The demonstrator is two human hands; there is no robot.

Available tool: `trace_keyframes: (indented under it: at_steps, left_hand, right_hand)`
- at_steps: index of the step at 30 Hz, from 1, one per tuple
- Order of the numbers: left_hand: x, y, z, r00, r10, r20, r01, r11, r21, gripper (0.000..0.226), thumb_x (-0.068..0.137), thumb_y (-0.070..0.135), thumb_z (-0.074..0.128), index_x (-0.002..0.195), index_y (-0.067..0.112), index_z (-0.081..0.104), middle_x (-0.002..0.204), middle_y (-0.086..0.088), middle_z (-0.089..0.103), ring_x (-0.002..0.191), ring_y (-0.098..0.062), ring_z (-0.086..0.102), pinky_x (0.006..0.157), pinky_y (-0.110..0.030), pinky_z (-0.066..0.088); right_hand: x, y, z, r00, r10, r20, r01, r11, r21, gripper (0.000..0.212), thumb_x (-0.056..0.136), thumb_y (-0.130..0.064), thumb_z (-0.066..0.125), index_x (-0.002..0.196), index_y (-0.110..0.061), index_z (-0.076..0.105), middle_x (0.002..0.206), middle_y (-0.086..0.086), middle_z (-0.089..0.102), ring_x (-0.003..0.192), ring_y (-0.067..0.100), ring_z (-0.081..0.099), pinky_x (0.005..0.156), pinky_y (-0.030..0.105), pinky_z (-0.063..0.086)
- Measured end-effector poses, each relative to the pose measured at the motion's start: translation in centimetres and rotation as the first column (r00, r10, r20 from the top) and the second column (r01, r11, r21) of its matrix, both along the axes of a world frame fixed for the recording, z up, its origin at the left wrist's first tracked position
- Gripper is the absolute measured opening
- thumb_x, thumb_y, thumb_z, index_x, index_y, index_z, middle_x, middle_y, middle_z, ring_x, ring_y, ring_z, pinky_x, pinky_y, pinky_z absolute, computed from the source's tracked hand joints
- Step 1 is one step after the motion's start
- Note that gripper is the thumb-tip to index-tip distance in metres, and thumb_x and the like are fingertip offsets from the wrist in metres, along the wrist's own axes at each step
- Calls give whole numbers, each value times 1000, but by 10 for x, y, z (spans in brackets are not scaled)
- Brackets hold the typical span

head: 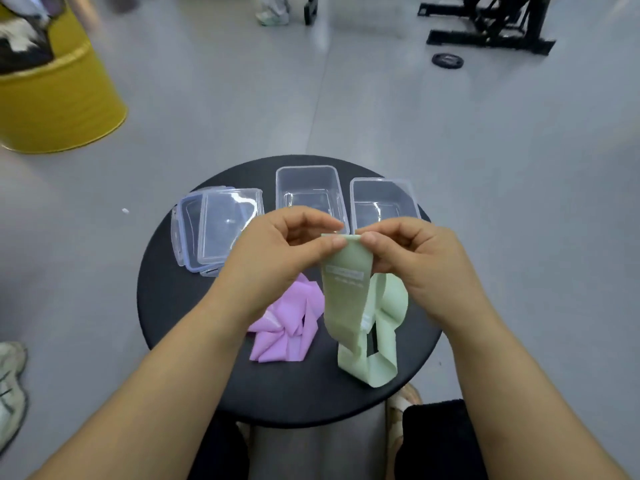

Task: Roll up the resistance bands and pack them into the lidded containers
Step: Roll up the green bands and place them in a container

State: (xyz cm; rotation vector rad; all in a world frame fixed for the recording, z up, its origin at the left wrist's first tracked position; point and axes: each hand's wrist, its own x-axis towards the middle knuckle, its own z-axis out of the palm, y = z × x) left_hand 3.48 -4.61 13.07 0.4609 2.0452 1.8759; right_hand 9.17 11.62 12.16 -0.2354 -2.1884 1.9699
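Note:
A pale green resistance band [348, 299] hangs from both my hands above the round black table [180, 306]. My left hand [277, 251] and my right hand [415, 258] each pinch its top edge between thumb and fingers. The band's lower loops rest crumpled on the table. A purple band [291, 327] lies bunched on the table, just left of the green one. Two clear open containers [310, 192] [382, 202] stand side by side at the back. Two clear lids [214, 230] lie stacked at the back left.
A yellow drum [55, 95] stands on the grey floor at the far left. A black exercise frame [491, 26] and a weight plate [447, 60] sit at the far right. A shoe [10, 386] shows at the left edge. My knees are under the table's near edge.

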Motion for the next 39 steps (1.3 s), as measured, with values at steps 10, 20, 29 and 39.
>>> trace_keyframes:
  at_steps: [10, 20, 29, 39]
  left_hand:
    - [77, -29, 101, 969, -67, -239, 63, 998, -23, 10, 79, 12, 71, 77, 21, 72, 74, 1, 73, 72, -13, 70, 71, -23, 57]
    - [148, -52, 122, 970, -101, -222, 106, 994, 11, 9, 82, 7, 69, 83, 15, 72, 86, -17, 71, 71, -10, 68, 60, -16, 52]
    - [180, -59, 115, 925, -34, -379, 34, 999, -6, 22, 80, 3, 68, 74, 24, 71, 73, 7, 70, 73, -8, 65, 64, -12, 48]
    - [176, -65, 114, 918, -142, -370, 144, 989, -22, 23, 83, 10, 67, 78, 31, 73, 75, -10, 68, 69, -21, 61, 67, -19, 50]
  right_hand:
    - [87, -26, 100, 988, 51, -145, -57, 998, -35, 6, 86, -12, 63, 85, -14, 69, 75, -4, 72, 73, 12, 68, 66, 24, 56]
    - [155, -49, 126, 987, 47, -157, -31, 994, 101, 8, 85, -10, 66, 82, -15, 71, 80, 3, 75, 77, 17, 72, 74, 30, 59]
    - [183, -53, 126, 979, 142, -146, -127, 986, 112, 22, 85, -2, 64, 85, -21, 75, 92, 21, 71, 91, 33, 68, 87, 49, 54]
    - [184, -59, 121, 959, 52, -279, 4, 980, 197, 38, 83, 5, 64, 71, -30, 75, 75, -3, 72, 75, 17, 66, 75, 33, 55]
